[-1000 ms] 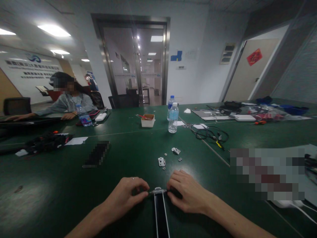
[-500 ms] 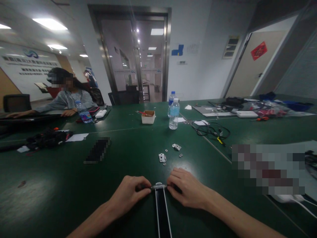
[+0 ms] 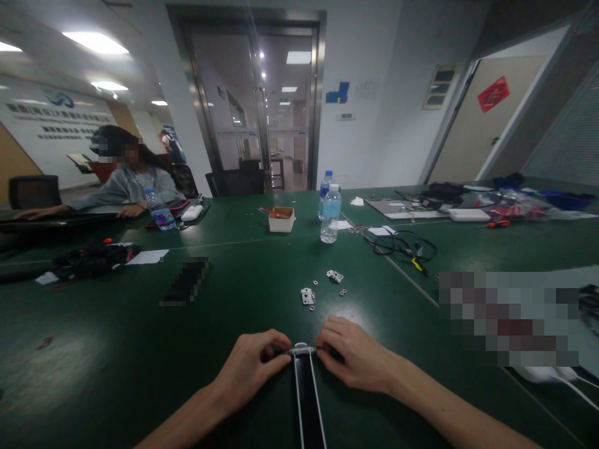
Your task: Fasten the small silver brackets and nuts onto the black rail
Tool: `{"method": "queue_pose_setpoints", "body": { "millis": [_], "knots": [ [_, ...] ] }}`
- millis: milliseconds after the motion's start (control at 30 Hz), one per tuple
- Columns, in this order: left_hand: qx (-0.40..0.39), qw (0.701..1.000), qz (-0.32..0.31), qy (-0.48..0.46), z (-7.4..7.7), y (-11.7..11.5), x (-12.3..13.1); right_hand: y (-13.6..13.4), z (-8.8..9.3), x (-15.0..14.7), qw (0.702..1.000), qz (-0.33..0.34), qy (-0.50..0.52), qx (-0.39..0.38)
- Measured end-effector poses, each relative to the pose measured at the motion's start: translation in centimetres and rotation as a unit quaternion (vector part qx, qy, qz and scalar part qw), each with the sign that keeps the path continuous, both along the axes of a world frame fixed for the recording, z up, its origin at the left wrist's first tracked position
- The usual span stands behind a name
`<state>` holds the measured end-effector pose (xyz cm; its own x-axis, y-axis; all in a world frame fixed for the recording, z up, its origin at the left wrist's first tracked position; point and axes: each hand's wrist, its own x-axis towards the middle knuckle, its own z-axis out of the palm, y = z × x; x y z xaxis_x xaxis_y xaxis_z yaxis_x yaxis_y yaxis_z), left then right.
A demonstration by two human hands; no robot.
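A long black strip with pale edges (image 3: 309,402) runs from the bottom of the view up between my hands. Across its far end lies a small silvery metal rod (image 3: 303,351), with a whitish curved piece just behind it. My left hand (image 3: 257,358) pinches the rod's left end between thumb and fingers. At the right end, my right hand (image 3: 349,352) is closed on the rod, its fingertips partly hidden. Beyond the hands lie a metal bracket plate (image 3: 307,296), a second metal bracket (image 3: 335,276) and several small nuts or washers (image 3: 343,292).
Two water bottles (image 3: 330,215) and a small box (image 3: 281,221) stand farther back on the green table (image 3: 243,274). A dark pixelated object (image 3: 186,282) lies left, black cables (image 3: 397,243) right. Another person (image 3: 135,181) sits at the far left.
My left hand has shifted slightly right, closer to the strip's end along the rod. My right hand stays about where it was. The whole view has moved very slightly.
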<state>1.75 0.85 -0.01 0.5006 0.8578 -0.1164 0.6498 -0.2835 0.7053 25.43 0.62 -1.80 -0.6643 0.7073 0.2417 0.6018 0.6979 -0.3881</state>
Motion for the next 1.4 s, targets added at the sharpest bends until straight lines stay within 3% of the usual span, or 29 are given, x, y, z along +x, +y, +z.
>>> {"method": "queue_pose_setpoints", "body": {
  "millis": [1000, 1300, 1400],
  "knots": [
    [0.005, 1.000, -0.007, 0.030, 0.1, 0.1, 0.3, 0.3, -0.1, 0.3, 1.000, 0.003, 0.002, 0.003],
    [-0.001, 0.999, -0.002, 0.036, 0.2, -0.1, 0.3, 1.9, -0.6, 1.1, 0.987, -0.144, 0.033, 0.062],
    [0.007, 0.999, -0.002, 0.037, 0.1, -0.1, 0.4, 3.1, -1.0, 0.8, 0.986, -0.157, 0.010, 0.061]
  ]
}}
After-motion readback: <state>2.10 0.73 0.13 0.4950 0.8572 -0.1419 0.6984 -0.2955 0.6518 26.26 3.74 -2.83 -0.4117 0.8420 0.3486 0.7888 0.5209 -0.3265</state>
